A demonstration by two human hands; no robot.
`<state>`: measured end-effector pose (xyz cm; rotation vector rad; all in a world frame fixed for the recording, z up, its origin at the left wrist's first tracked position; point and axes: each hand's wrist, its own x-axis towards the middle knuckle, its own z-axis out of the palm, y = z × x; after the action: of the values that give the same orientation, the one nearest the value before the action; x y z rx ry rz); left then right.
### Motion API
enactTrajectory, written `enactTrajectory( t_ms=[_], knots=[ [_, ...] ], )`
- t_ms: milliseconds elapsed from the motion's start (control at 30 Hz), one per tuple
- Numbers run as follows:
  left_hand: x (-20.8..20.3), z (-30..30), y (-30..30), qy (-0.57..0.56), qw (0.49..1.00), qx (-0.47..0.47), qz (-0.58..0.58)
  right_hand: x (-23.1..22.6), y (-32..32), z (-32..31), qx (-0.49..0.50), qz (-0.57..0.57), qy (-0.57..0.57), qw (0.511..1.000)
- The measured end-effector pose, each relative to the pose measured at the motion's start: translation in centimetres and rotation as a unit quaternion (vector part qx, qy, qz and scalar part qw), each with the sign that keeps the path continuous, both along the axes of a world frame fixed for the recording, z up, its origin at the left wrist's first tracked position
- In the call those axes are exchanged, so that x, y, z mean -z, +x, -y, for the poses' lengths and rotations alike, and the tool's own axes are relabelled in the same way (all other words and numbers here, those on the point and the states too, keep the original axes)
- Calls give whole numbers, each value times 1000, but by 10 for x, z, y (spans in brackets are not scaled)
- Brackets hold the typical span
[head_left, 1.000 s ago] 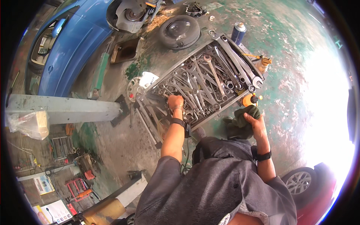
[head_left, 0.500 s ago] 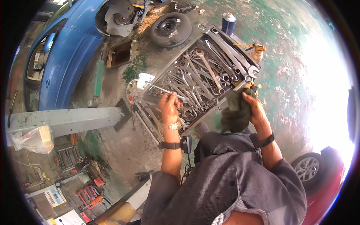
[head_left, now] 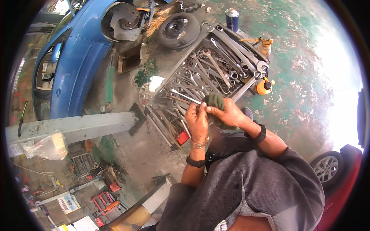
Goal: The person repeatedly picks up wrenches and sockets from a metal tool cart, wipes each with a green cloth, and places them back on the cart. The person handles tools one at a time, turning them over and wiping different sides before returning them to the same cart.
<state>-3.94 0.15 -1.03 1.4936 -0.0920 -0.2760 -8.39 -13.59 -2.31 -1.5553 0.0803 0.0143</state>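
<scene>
My left hand (head_left: 197,122) is closed around a slim silver wrench (head_left: 184,95), whose far end points up and to the left over the tool tray. Beside it, my right hand (head_left: 230,113) grips a dark green cloth (head_left: 214,101) and presses it against the wrench's near end, which the cloth and fingers hide. The two hands almost touch. Just beyond them lies the metal tray (head_left: 242,91), heaped with loose wrenches. A large combination wrench (head_left: 217,67) rests on the heap, and bigger ones (head_left: 246,57) lie along the tray's far right side.
Around the tray stand a blue can (head_left: 232,22), an orange spray bottle (head_left: 264,87) and a loose wheel (head_left: 179,30). A grey lift arm (head_left: 77,126) reaches in from the left, near a blue car (head_left: 79,57). A red car's wheel (head_left: 327,168) shows at lower right.
My right hand has brought the green cloth left and onto the wrench. My left hand has shifted right and slightly nearer me, still holding the wrench.
</scene>
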Motion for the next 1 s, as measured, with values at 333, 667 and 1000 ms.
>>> enactTrajectory(
  t_ms=[333,667,1000],
  knots=[
    [-24,-15,-2,19,998,3,62,12,-7,38,126,-120,390,904],
    [-13,3,-24,241,930,68,268,-8,24,-9,206,49,189,959],
    [45,-55,-39,227,970,83,31,7,10,107,436,33,251,864]
  ],
)
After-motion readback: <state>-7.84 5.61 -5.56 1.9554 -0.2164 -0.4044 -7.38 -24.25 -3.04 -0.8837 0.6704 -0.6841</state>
